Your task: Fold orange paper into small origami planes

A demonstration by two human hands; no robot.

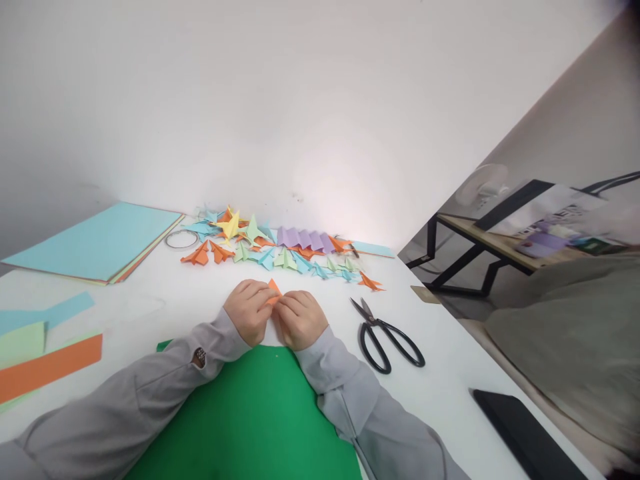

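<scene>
1. The table top (150, 300) is white and meets a wall.
2. At its far left lies a stack of paper sheets (100, 243), light blue uppermost; just beside it, a thin ring (181, 248).
3. Near the wall are folded paper figures (285, 259) and one purple pleated paper (305, 240).
4. At near left, coloured paper strips (55, 363) overlap.
5. At right lie black-handled scissors (371, 322), slightly opened.

Just below the frame's centre, the bare left-hand grip (248, 311) and bare right-hand grip (303, 321) pinch a small folded orange paper piece (273, 291). Behind, folded multicoloured paper figures (285, 259) crowd the white counter (145, 300); black-handled metal scissors (370, 321) lie right of centre.
</scene>
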